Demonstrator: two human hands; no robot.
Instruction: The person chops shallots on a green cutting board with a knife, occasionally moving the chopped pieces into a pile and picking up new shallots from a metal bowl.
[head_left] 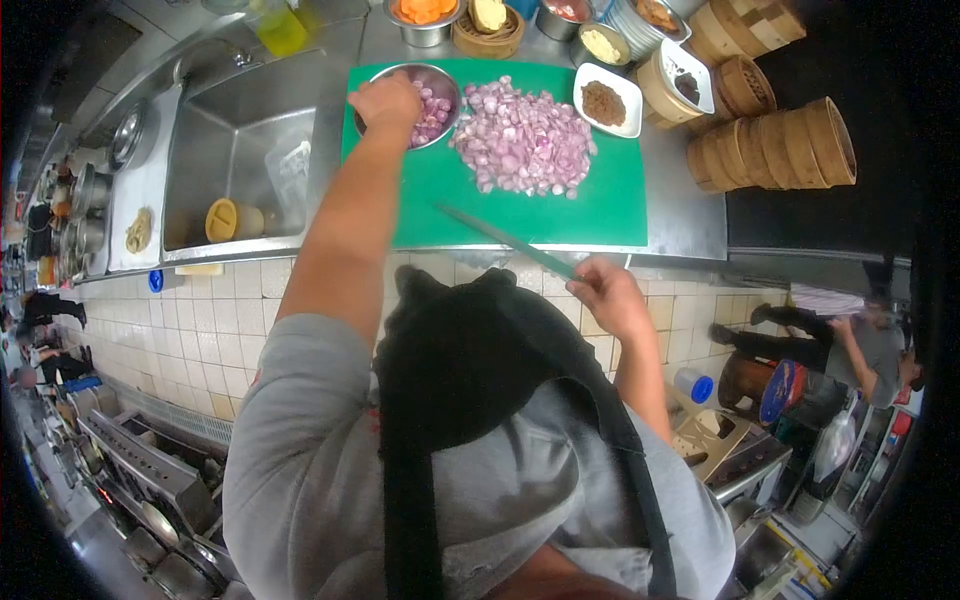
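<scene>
My left hand (388, 101) reaches over the left side of a metal bowl (456, 88) that holds peeled shallots (432, 115); its fingers are largely hidden from above. My right hand (612, 296), near the counter's front edge, is closed round the handle of a kitchen knife (505, 238). The blade points left and away from me, over the front of a green cutting board (610, 215). A wide heap of sliced shallots (525, 138) covers the middle of the board, just right of the bowl.
At the board's back right corner is a white dish (607, 101) of brown minced food. Stacked bamboo steamers (775, 146) stand further right. Left of the board lies a steel sink (235, 150) with a yellow-lidded container (228, 219). Another person (850, 345) is behind on the right.
</scene>
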